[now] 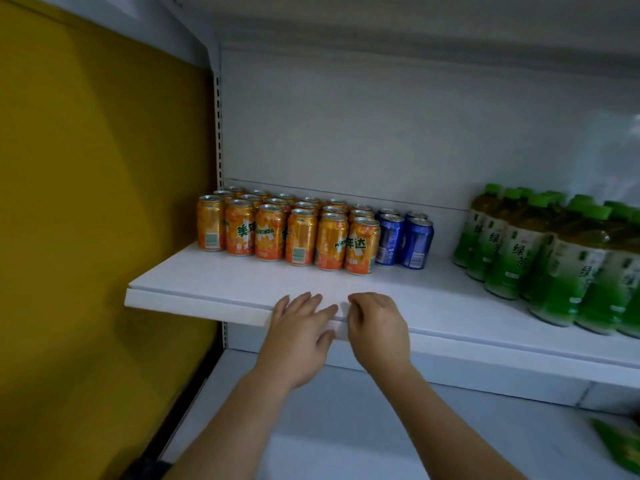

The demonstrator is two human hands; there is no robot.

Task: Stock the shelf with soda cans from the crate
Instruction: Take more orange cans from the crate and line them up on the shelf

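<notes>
Mid-frame, orange soda cans (289,230) fill several rows on the shelf (214,282), blue cans (405,242) just begun. Both hands, left (298,336) and right (377,329), rest empty, fingers loose, at its front edge; crate unseen.

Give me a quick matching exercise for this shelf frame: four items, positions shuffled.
Items:
1. orange cans
2. blue cans
3. green tea bottles
4. left hand

Positions:
A. far right of the shelf
B. at the shelf's front edge
C. far left, in rows
D. just right of the orange cans

Pairs: 1-C, 2-D, 3-A, 4-B
</notes>
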